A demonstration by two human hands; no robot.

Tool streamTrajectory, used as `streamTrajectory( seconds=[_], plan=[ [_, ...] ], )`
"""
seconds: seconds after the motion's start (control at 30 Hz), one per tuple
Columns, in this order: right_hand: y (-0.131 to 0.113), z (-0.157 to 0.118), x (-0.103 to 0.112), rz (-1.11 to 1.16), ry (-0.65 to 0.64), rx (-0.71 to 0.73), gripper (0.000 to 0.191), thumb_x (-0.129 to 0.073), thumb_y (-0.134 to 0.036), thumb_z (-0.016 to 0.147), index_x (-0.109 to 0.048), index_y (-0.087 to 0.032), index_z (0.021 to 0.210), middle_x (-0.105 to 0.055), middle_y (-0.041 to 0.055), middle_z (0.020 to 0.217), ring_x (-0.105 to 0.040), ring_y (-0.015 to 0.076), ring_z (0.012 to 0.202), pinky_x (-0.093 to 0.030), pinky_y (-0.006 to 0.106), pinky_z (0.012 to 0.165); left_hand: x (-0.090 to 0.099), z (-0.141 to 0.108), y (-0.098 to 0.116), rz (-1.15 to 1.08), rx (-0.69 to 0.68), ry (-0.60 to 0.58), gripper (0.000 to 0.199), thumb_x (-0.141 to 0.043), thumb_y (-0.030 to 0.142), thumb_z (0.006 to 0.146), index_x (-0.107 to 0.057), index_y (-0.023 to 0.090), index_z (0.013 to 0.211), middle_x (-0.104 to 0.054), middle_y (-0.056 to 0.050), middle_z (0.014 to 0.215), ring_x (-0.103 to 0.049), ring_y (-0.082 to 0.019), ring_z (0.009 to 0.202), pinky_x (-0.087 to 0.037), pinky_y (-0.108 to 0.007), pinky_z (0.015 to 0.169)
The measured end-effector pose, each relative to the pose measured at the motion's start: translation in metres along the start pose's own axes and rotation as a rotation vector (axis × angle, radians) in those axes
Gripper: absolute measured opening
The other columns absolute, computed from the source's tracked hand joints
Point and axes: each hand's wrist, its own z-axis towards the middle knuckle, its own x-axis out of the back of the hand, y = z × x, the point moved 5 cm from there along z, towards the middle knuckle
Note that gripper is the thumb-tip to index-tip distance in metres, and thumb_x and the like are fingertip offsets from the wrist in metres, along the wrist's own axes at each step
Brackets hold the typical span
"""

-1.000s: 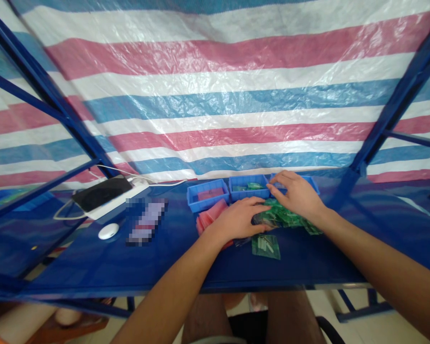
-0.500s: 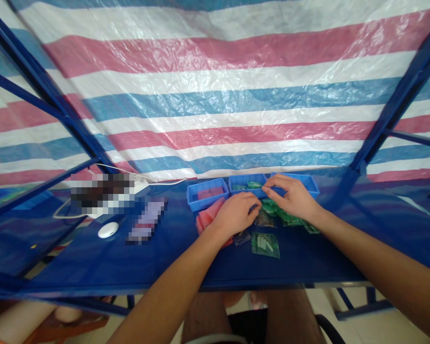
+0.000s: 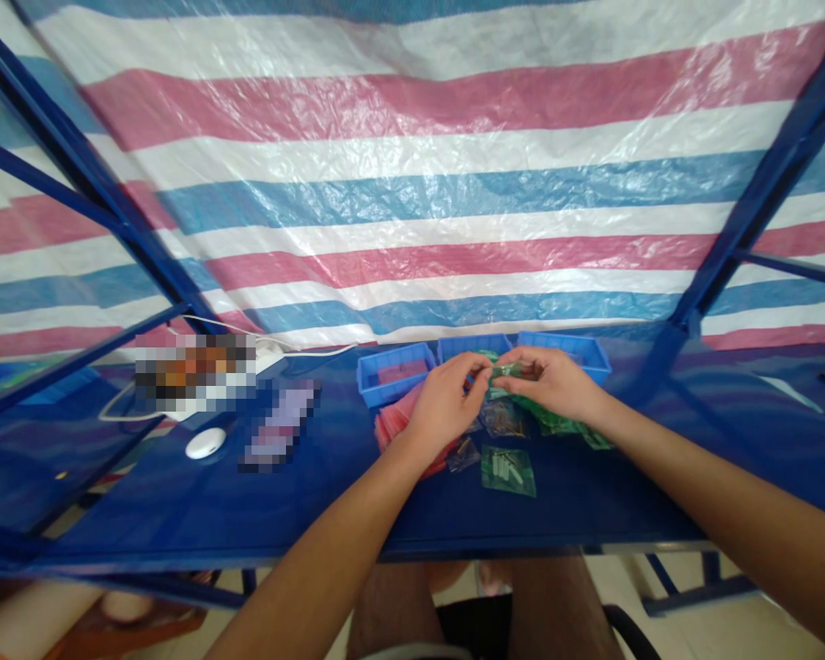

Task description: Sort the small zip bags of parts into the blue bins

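Note:
My right hand (image 3: 558, 381) is closed around a small green plastic bag (image 3: 507, 370), held just in front of the middle blue bin. The fingers of my left hand (image 3: 448, 396) pinch the same bag at its left end. Under my left hand lie pink plastic bags (image 3: 397, 420), partly covered by it. More green bags (image 3: 556, 423) are heaped below my right hand. Between my wrists rests a clear bag (image 3: 504, 419) of small parts, with a smaller clear bag (image 3: 463, 455) nearby. Closest to me lies a flat green bag (image 3: 509, 470) with pale, rod-like pieces inside.
Three blue bins stand in a row behind my hands: a left bin (image 3: 362, 383), a middle bin (image 3: 454, 346) and a right bin (image 3: 599, 359). Leftward are a blurred phone-like object (image 3: 281, 423), a round white case (image 3: 205, 445) and cables. Another person's arm (image 3: 41, 619) shows lower left.
My right hand has come back from the middle bin and now has a green bag in its fingers. My left hand has risen slightly to meet it, uncovering the small clear bag.

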Motion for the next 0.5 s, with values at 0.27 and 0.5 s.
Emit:
streamTrajectory(
  seconds=[0.27,0.5],
  plan=[
    [-0.003,0.001,0.001,0.188,0.014,-0.072,0.045,-0.089,-0.055,0.076,-0.074,-0.026,0.107,-0.078,0.0015,0.086,-0.069,0.0195,0.068,-0.055,0.031,0.058,-0.007,-0.002,-0.008,-0.090,0.062,-0.029,0.036,-0.060,0.024,0.099,-0.057,0.024,0.135,-0.077,-0.004,0.104,-0.074,-0.022,0.095,-0.060,-0.035,0.085],
    [-0.007,0.003,-0.003,0.320,0.013,-0.089,0.053,-0.092,-0.053,0.071,-0.070,-0.027,0.111,-0.079,0.0017,0.098,-0.072,0.0206,0.080,-0.057,0.032,0.065,-0.005,0.000,-0.016,-0.144,0.094,0.073,0.047,-0.062,0.022,0.098,-0.050,0.023,0.144,-0.073,-0.003,0.099,-0.072,-0.019,0.090,-0.059,-0.033,0.084]
  ],
)
